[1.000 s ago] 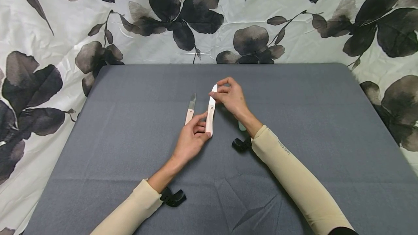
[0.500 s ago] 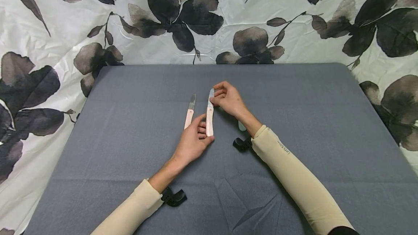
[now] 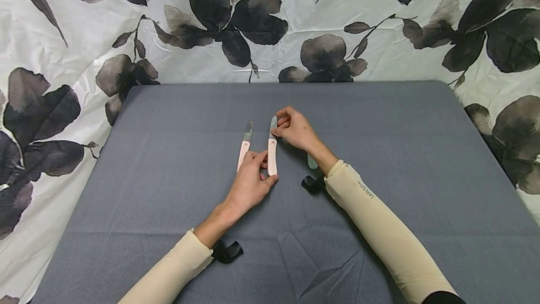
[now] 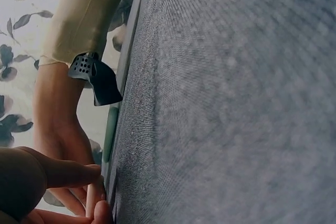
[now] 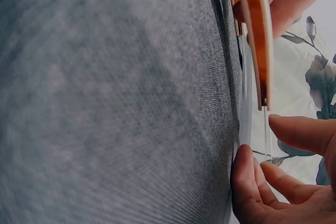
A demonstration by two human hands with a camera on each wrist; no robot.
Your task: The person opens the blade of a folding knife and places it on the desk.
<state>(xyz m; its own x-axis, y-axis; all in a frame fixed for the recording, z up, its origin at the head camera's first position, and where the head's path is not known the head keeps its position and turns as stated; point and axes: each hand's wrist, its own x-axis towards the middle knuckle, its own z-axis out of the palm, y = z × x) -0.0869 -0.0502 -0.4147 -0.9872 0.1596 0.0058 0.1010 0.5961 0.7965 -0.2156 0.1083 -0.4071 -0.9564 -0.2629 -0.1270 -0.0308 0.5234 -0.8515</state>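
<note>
Backdrop cloth: smooth, faintly shiny white with large dark blossoms, creased in places.
Tabletop: matte grey woven cover, wrinkled near the person.
Sleeves: cream, close-fitting, finely ribbed.
Right grip: thumb and fingers pinching the blade towards its tip.
Left grip: thumb and fingers pinching the handle's lower part.
Folding knife: unfolded between both grips, seemingly just above the tabletop, blade pointing away from the person; slim, slightly curved pale pink handle, a rivet at the joint, its hollow looking orange.
Step in hand: apparently working the blade at its pivot; opening or folding, I cannot tell.
Next move: would call for a steady handle and fingertips clear of the cutting edge.
Second knife: blade out, grey metal, pink handle partly hidden by the left grip.
Green piece: round-ended, smooth, partly behind the right forearm.
</note>
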